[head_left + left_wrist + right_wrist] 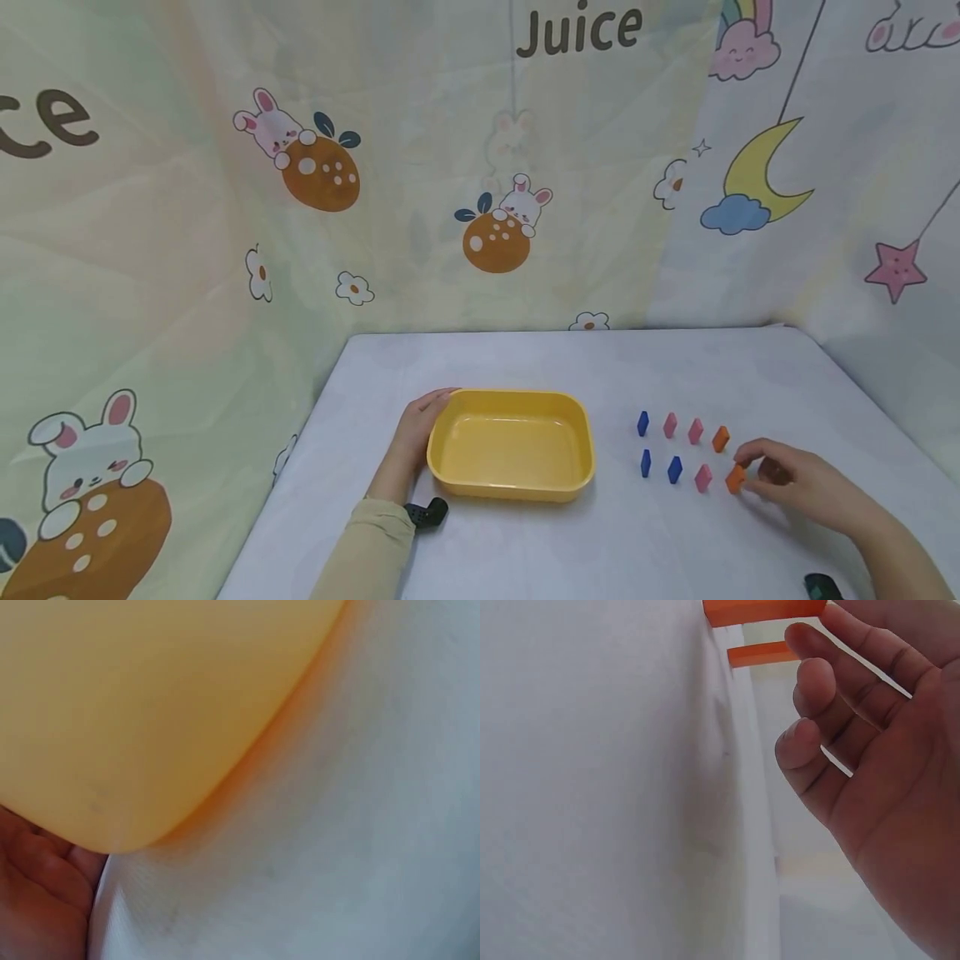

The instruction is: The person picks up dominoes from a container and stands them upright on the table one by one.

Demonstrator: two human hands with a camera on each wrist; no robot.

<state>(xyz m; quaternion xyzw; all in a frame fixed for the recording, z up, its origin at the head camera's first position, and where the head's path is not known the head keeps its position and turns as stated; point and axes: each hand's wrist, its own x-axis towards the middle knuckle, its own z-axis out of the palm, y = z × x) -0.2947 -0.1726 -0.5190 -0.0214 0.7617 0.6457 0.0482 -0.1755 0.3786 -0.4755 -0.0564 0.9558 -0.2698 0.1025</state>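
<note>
Two hands are at work: the right hand (795, 483) pinches the near orange block (736, 478), rightmost of eight standing in two rows; the left hand (415, 437), fingers straight, rests against the yellow tray (577, 433) to the left.

"Juice" on backdrop cloth (480, 167), cut-off "ce" at its left edge

Worktop (525, 358): we see a white cloth covering it.
Left: we see a yellow tray (512, 483).
Right: we count eight small blocks in two rows, three blue (642, 423), three pink (670, 425), two orange (721, 438).
</note>
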